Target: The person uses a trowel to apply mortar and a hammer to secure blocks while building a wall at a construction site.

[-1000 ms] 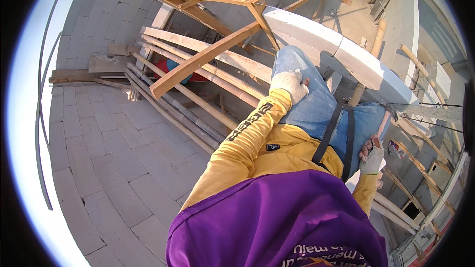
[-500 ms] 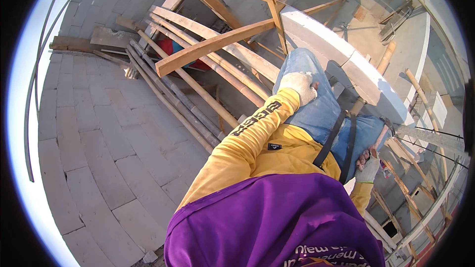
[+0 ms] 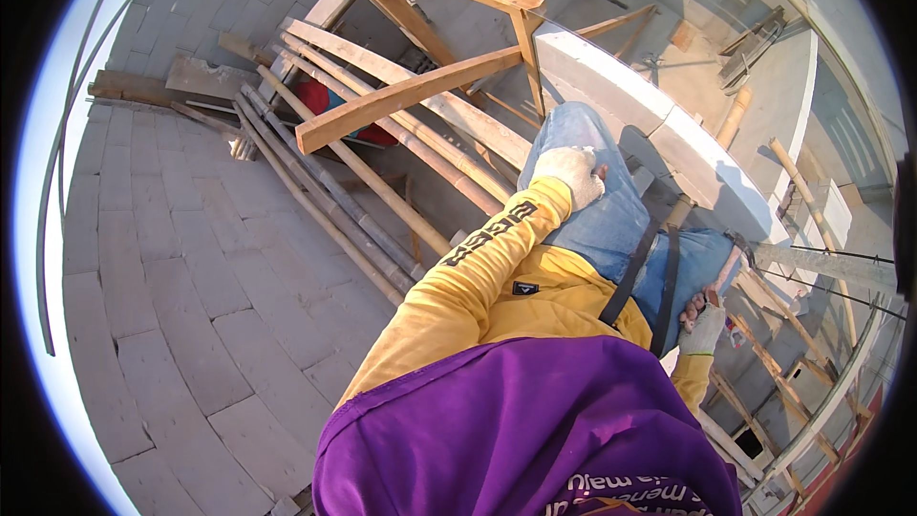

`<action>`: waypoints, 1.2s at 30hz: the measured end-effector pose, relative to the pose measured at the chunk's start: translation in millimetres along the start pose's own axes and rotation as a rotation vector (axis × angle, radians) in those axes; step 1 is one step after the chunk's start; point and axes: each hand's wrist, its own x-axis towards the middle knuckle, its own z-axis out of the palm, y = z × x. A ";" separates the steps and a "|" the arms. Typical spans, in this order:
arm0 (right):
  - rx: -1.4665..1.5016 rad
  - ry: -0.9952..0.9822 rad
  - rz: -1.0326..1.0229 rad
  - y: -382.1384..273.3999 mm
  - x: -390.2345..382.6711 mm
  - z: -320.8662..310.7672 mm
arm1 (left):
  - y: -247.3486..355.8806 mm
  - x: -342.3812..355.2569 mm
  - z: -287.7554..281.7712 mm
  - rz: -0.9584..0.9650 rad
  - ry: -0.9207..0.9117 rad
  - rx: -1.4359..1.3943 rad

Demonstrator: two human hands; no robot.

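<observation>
My left hand (image 3: 571, 174), in a white knitted glove with bare fingertips, rests on the thigh of my blue jeans (image 3: 554, 129). Its fingers are curled in, and their inner side is hidden. Low at the right, by my other knee, my right hand (image 3: 703, 325) wears a similar glove. It is closed round the light wooden handle of what looks like a hammer (image 3: 730, 268); the dark head points away from me, past the knee. Dark straps (image 3: 671, 277) cross my lap.
A wooden frame (image 3: 411, 96) stands just ahead, above several bamboo poles (image 3: 382, 198) and a plank (image 3: 420, 86). A pale block wall (image 3: 659, 115) runs by my knees. At left rises a grey block wall (image 3: 191, 306). Bamboo and timber scaffolding (image 3: 783, 382) lies lower right.
The whole view has shifted slightly, with the surroundings sliding a little to the left. Both hands keep their places and grip.
</observation>
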 end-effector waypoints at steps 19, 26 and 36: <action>0.068 -0.004 -0.025 0.6 -9.0 10.4 | 2.8 15.0 14.5 -0.016 -0.003 0.162; 0.128 0.020 0.005 -9.3 -18.2 11.6 | -4.3 19.5 33.3 0.038 0.055 0.251; 0.102 0.075 -0.039 -2.9 -22.9 8.6 | 2.8 28.5 34.9 0.095 0.040 0.279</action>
